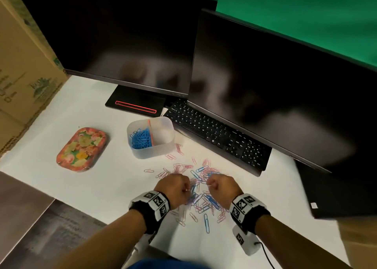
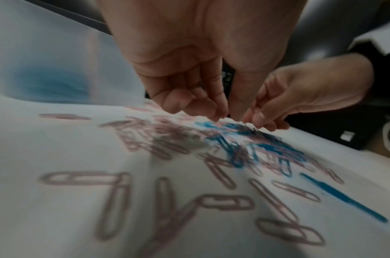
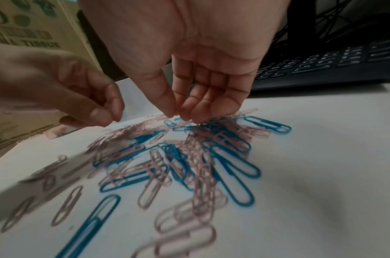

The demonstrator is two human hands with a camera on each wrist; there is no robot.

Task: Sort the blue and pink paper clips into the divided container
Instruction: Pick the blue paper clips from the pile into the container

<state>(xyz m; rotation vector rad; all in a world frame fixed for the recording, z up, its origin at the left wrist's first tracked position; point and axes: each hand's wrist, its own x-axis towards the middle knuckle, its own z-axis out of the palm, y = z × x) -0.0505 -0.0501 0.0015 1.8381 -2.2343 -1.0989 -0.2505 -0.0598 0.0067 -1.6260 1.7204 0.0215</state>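
Observation:
A loose pile of pink and blue paper clips (image 1: 204, 203) (image 2: 244, 144) (image 3: 189, 157) lies on the white table. Behind it stands the translucent divided container (image 1: 155, 152) (image 2: 57, 69); blue clips (image 1: 140, 139) fill its left compartment, and the right one, past an orange divider (image 1: 150, 132), looks empty. Both hands hover over the pile with fingers curled down. My left hand (image 1: 188, 189) (image 2: 227, 115) (image 3: 116, 117) pinches thumb to fingertips on what looks like a pale pink clip. My right hand (image 1: 210, 184) (image 3: 180, 117) (image 2: 258, 120) pinches into the top of the pile; the clip's colour is unclear.
A floral tin tray (image 1: 82, 148) lies left of the container. A black keyboard (image 1: 218, 134) and two dark monitors (image 1: 122, 40) (image 1: 285, 85) stand behind and to the right. A cardboard box (image 1: 20, 64) walls the left side. A black slab (image 1: 336, 193) sits at the right.

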